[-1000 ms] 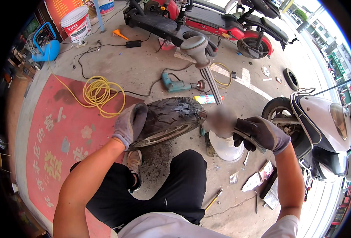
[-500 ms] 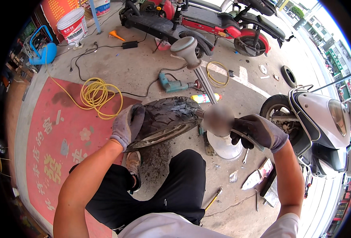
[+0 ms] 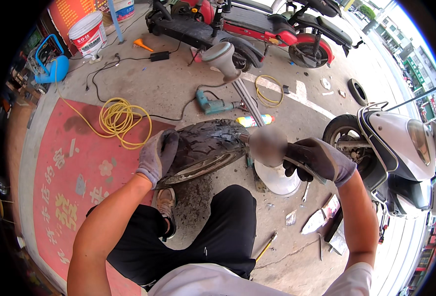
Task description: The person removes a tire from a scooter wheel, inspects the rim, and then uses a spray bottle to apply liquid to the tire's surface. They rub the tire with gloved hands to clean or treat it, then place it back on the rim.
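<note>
A motor-scooter wheel with a black tyre [image 3: 205,143] and a pale metal rim is tilted in front of my knees. My left hand [image 3: 158,154], in a grey glove, grips the left side of the tyre with curled fingers. My right hand [image 3: 321,159], gloved in black and grey, is closed around a slim tool with a grey ridged end [image 3: 306,170]. A blurred round patch hides the middle of that tool. Left of the patch a short narrow tip [image 3: 245,138] is at the right side of the tyre, apparently touching the tread; this tip seems to belong to the tool.
Behind the wheel lie a teal power drill [image 3: 213,104], a yellow bottle [image 3: 250,121] and a coiled yellow hose [image 3: 122,121]. A grey stand with a round base [image 3: 282,180] rises beyond my right hand. Parked scooters [image 3: 400,153] are at the right and back. A wrench [image 3: 305,192] lies nearby.
My right hand and the tool tip have shifted slightly up and left along the tread. My left hand keeps its grip on the tyre.
</note>
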Motion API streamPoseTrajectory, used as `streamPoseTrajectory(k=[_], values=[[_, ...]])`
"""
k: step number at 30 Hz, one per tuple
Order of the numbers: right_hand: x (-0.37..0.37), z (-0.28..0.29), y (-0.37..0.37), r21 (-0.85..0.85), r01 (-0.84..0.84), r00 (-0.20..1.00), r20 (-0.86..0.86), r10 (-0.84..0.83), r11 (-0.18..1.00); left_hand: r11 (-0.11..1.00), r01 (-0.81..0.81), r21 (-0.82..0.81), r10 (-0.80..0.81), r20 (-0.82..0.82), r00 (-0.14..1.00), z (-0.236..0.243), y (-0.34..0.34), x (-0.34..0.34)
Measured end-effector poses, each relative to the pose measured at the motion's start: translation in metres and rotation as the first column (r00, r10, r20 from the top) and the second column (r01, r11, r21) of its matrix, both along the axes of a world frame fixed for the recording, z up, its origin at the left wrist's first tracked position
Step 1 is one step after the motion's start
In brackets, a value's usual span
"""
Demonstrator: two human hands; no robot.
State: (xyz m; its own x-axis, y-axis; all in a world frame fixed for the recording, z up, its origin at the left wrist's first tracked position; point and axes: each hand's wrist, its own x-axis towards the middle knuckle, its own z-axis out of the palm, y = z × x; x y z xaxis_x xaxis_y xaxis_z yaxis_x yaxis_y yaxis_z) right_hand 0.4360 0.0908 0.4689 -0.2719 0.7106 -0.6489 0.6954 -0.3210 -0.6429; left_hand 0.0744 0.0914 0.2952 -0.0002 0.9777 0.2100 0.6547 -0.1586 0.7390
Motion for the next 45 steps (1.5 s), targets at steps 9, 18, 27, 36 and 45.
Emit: streamPoseTrajectory(k=[9, 18, 27, 36, 45], values=[[0.028, -0.012, -0.011, 0.012, 0.153, 0.985, -0.082, -0.152, 0.988, 0.999, 0.028, -0.019, -0.025, 0.154, 0.988, -0.008, 0.002, -0.007], [0.060, -0.062, -0.012, 0.121, 0.414, 0.899, -0.214, -0.383, 0.902, 0.979, 0.175, -0.103, -0.150, 0.214, 0.965, -0.018, 0.019, -0.041], [0.013, -0.091, 0.063, 0.167, 0.374, 0.923, -0.167, -0.348, 0.912, 0.973, 0.210, -0.098, -0.208, 0.034, 0.978, -0.020, 0.020, -0.083], [-0.149, -0.158, 0.227, 0.048, 0.257, 0.878, -0.429, -0.212, 0.965, 0.961, 0.269, 0.064, -0.272, 0.045, 0.961, -0.055, -0.004, -0.137], [-0.286, -0.331, 0.353, -0.105, 0.479, 0.556, -0.732, -0.393, 0.872, 0.948, 0.292, 0.125, -0.310, 0.166, 0.936, -0.079, -0.041, -0.163]])
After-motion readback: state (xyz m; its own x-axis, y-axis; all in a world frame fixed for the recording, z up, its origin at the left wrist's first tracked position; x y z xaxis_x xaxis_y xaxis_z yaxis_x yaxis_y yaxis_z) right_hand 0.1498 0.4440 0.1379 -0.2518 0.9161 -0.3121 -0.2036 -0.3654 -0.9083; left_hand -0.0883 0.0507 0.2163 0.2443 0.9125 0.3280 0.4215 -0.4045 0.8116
